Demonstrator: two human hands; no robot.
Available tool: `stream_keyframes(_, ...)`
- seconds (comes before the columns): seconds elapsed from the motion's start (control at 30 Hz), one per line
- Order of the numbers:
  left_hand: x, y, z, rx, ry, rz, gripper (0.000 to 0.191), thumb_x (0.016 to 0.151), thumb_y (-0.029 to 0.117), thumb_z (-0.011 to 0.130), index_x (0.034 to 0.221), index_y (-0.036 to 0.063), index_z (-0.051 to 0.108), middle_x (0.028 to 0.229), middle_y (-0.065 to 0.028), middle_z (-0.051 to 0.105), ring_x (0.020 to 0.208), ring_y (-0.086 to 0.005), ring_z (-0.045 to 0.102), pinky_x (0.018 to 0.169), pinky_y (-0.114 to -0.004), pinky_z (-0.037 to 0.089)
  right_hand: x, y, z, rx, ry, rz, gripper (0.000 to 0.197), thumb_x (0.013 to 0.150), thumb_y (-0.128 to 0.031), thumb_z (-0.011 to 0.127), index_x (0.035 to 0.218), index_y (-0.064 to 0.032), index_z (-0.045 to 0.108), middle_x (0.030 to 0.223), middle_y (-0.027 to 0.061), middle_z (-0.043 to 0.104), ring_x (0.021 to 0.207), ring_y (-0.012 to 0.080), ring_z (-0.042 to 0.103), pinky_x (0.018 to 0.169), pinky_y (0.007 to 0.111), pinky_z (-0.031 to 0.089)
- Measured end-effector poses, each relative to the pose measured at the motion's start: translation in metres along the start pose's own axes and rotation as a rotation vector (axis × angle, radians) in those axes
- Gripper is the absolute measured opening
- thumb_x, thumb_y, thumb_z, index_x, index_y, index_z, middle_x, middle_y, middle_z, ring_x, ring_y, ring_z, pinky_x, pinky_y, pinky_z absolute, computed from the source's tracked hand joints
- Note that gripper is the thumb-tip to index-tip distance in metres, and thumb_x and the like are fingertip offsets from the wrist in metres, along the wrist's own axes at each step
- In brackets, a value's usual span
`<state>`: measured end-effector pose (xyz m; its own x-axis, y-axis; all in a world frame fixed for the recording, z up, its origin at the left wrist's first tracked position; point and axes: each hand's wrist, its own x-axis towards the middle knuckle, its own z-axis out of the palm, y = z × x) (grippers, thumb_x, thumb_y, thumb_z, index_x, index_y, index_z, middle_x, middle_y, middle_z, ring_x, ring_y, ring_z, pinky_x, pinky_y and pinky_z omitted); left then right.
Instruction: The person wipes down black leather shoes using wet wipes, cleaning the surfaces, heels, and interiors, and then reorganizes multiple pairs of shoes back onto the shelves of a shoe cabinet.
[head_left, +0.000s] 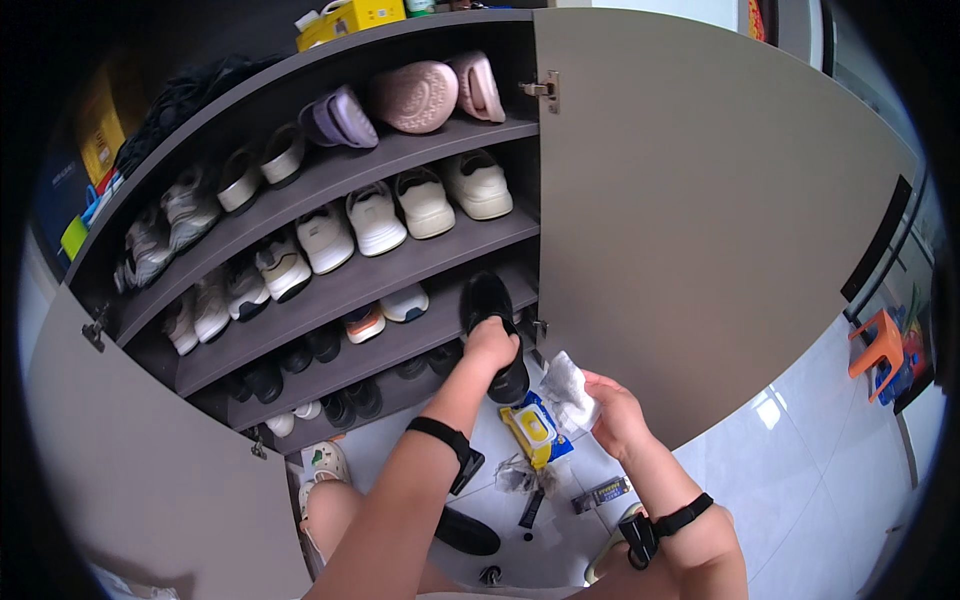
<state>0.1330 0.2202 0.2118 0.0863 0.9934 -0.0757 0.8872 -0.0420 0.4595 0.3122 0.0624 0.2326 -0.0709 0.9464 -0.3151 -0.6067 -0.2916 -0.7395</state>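
Note:
My left hand (491, 346) grips a black leather shoe (486, 300) by its opening, in front of the right end of a lower cabinet shelf. In my right hand (616, 409) is a crumpled white wipe (570, 390), pinched between thumb and fingers. Beneath it on the tiled floor lies a yellow and blue pack of wipes (535, 429). Used, stained wipes (517, 475) lie just below the pack, beside a small black tube (532, 510) and its round black cap (528, 537). A printed narrow box (601, 495) is further right. Another black shoe (469, 531) rests below my left forearm.
The shoe cabinet's shelves (420, 277) hold several sneakers, sandals and slippers. Its right door (697, 225) and left door (172, 465) stand open on either side. An orange plastic stool (876, 352) is at the far right. A yellow box (352, 21) sits on top of the cabinet.

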Motion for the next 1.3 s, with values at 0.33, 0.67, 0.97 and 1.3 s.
stream_keyframes(0.33,0.127,0.001,-0.008,-0.004,0.02,-0.061,0.048,0.08,0.027,0.055,0.118,-0.0025,0.052,0.125,-0.022,0.052,0.116,-0.0334,0.051,0.098,-0.037,0.042,0.02,-0.008,-0.026,-0.039,0.133,0.031,0.026,0.09,-0.005,0.043,0.111,0.003,0.056,0.104,0.0136,0.062,0.095,0.0235,0.061,0.087,0.036,0.049)
stream_keyframes(0.67,0.062,-0.014,0.033,-0.485,0.849,0.376,0.028,0.08,0.015,0.064,0.103,-0.0007,0.058,0.096,-0.0152,0.061,0.085,-0.0268,0.061,0.077,-0.034,0.049,0.031,-0.007,-0.032,-0.096,0.138,0.057,0.026,0.089,-0.004,0.043,0.109,0.0023,0.058,0.1,0.0109,0.064,0.089,0.0186,0.061,0.081,0.03,0.048)
stream_keyframes(0.97,0.022,-0.05,0.116,-0.607,0.659,0.03,0.055,0.061,0.01,0.082,0.102,-0.0011,0.046,0.089,-0.0081,0.052,0.068,-0.014,0.053,0.065,-0.028,0.048,0.026,0.01,-0.02,-0.172,0.096,0.115,0.026,0.089,-0.005,0.045,0.11,0.0017,0.059,0.099,0.01,0.064,0.087,0.0162,0.061,0.08,0.027,0.048)
stream_keyframes(1.3,0.1,-0.057,0.085,-0.611,0.752,-0.028,0.053,0.058,0.005,0.081,0.1,-0.0005,0.048,0.082,-0.0091,0.051,0.068,-0.0212,0.055,0.069,-0.035,0.048,0.035,0.01,-0.02,-0.183,0.095,0.103,0.024,0.087,-0.003,0.045,0.106,0.0013,0.059,0.098,0.0109,0.063,0.09,0.0189,0.06,0.083,0.031,0.048)
